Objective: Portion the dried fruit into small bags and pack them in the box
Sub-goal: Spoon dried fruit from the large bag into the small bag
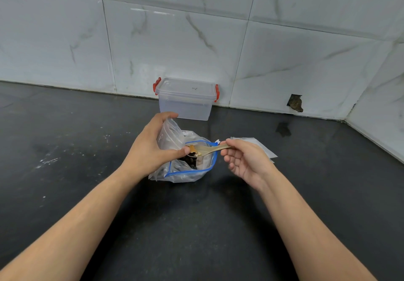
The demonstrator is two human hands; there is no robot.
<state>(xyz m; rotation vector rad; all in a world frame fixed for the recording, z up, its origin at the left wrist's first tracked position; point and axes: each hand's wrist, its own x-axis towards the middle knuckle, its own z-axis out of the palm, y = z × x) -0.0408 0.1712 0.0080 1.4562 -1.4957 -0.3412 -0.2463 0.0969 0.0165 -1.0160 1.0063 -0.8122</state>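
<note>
The left hand pinches a small clear bag by its upper edge, thumb on the near side and fingers curled over the far side, and holds it upright just above the big zip bag with the blue seal, which sits open on the dark counter. The right hand pinches the far end of a pale plastic spoon between thumb and fingertips; the bowl of the spoon carries a few pieces of dried fruit and lies at the mouth of the small bag, over the dark fruit left in the big one.

The small bag is thin film — light, limp and slick. It will likely fold shut unless the grip keeps the mouth spread, so the rim near the opening is the place to hold, not the belly. The fruit looks light and probably a little sticky, so it may cling to the spoon and need a tip or a shake.

More flat bags lie to the right, just beyond the right hand. The clear storage box with red clips stands far back against the tiled wall, lid on — rigid and easy to take by its sides.
</note>
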